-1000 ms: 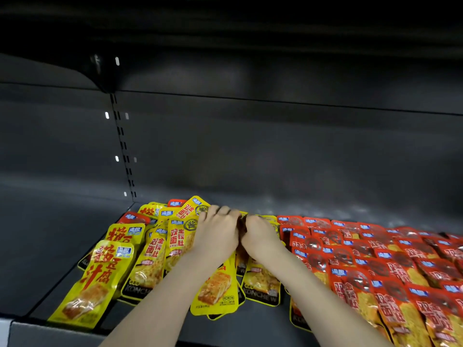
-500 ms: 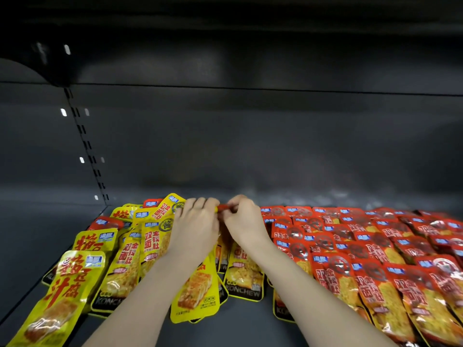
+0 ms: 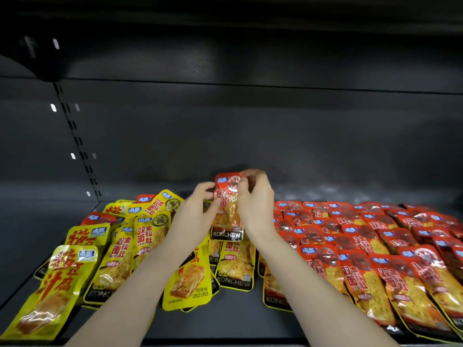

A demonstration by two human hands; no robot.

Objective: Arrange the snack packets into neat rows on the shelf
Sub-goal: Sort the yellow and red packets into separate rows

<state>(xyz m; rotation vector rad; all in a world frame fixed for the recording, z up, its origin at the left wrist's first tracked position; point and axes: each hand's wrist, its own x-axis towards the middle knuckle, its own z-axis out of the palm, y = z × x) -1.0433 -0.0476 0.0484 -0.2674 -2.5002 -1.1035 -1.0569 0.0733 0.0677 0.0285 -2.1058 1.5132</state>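
Observation:
A red snack packet (image 3: 226, 211) is lifted upright above the shelf's middle. My right hand (image 3: 255, 204) grips its right edge and top corner. My left hand (image 3: 193, 216) touches its left edge with thumb and fingertips. Below and to the left lies a loose heap of yellow packets (image 3: 120, 249), several overlapping and tilted. On the right, red packets (image 3: 370, 249) lie in overlapping rows reaching the shelf's front. A few red packets (image 3: 96, 217) sit half buried among the yellow ones.
The dark shelf floor (image 3: 220, 321) shows bare between my forearms near the front edge. A slotted upright (image 3: 75, 139) runs down the back wall at left. The shelf above (image 3: 225, 33) overhangs the top of the view.
Both hands rose from the pile and pulled a red packet up out of it; it now stands lifted above the yellow packets. The view has drifted slightly right.

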